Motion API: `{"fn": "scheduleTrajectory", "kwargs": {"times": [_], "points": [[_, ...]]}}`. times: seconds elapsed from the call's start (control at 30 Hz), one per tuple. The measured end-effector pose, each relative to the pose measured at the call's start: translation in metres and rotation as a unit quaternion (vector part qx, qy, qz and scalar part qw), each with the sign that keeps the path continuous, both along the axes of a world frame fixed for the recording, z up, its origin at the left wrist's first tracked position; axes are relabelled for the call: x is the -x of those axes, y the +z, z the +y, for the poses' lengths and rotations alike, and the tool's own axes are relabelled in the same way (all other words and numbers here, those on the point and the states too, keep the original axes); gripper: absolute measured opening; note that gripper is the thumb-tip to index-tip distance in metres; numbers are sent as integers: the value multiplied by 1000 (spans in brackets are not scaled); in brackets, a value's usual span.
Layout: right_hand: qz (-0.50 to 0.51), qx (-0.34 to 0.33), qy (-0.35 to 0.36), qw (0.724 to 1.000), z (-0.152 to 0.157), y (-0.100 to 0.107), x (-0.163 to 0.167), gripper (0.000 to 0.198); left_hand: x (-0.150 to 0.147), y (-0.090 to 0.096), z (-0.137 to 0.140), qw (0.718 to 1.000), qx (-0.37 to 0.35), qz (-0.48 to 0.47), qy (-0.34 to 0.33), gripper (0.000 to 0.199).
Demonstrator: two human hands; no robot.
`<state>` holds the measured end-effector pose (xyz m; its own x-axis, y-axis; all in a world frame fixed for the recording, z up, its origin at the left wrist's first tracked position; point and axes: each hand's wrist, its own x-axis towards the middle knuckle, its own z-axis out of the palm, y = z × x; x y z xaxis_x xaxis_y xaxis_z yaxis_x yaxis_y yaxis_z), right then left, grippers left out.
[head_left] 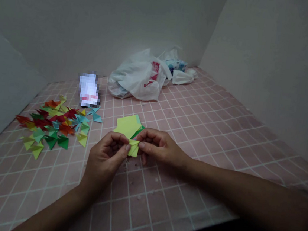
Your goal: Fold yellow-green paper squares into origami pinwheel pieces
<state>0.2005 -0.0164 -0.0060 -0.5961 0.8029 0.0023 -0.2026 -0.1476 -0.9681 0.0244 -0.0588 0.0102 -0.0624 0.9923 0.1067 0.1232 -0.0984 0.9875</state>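
Your left hand (106,155) and right hand (163,148) meet just below the middle of the frame, each pinching one side of a small folded yellow paper (133,150) between thumb and fingers. The grip is narrow, right at the edges, so a sideways pull from either hand could tear it or open its folds, and uneven thumb pressure could leave a crooked crease. The loose paper sheets (127,124) lie just beyond your fingers; a careless knuckle might nudge them askew. A sweep of your left arm toward the left of the frame could scatter the folded paper pieces (65,129) heaped there. Under everything runs a pink surface (216,130) with a pale grid, its lines wavy toward the right, with small specks below your hands. A lit phone (89,90) is at upper left, a white plastic bag (139,76) at upper centre, and plain grey walls (98,22) enclose the dim corner.
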Motion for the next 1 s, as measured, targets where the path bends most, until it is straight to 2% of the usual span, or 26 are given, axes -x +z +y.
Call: {"fn": "scheduleTrajectory", "kwargs": {"times": [0.17, 0.3, 0.67, 0.87, 1.0], "points": [[-7, 16, 0, 1000, -2, 0, 1, 11, 2, -1, -1, 1000, 7, 10, -4, 7], [-3, 24, -3, 1000, -1, 0, 1, 11, 4, -3, -1, 998, 7, 55, -6, 4], [-4, 22, 14, 1000, 1, -5, 1, 9, 6, -1, -2, 992, -29, 122, -22, 9], [-22, 32, 11, 999, 2, -5, 2, 11, 8, -1, -3, 982, -80, 168, -33, 10], [-17, 34, 15, 999, 2, -4, 2, 8, 7, -3, -3, 982, -77, 173, -26, 11]]}}
